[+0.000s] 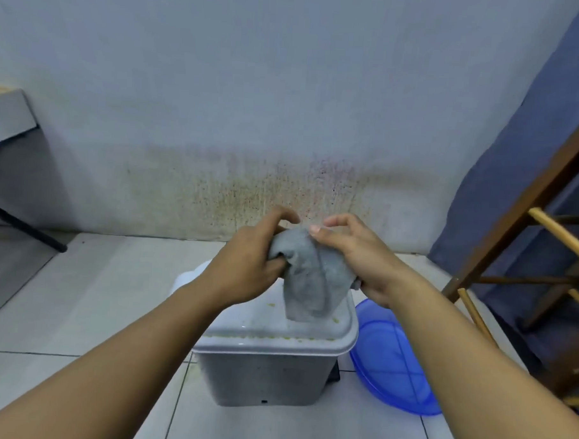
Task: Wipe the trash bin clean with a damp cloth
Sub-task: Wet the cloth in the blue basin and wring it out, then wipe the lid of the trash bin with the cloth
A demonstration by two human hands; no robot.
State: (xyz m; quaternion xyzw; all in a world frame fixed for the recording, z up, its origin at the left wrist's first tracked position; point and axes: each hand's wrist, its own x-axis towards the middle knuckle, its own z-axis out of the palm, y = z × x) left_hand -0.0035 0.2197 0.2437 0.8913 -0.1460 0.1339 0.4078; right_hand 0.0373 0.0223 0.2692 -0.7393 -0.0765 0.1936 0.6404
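Directly below the hands, on the tiled floor near the stained wall, stands the grey trash bin (268,374), its lid shut and its long side running left to right across the person's front. Both hands are closed on a grey cloth (307,280), held up over the far half of the lid: the left hand (246,267) has one end bunched in its fingers, the right hand (353,252) pinches the other, and a loose tail hangs down almost to the lid. Neither hand looks clearly nearer; a straight drop would land the cloth on top. Yellowish specks dot the lid's surface and front edge. What the bin holds is hidden. A blue basin (391,366) sits just beside the bin's right flank; whether it holds water I cannot tell.
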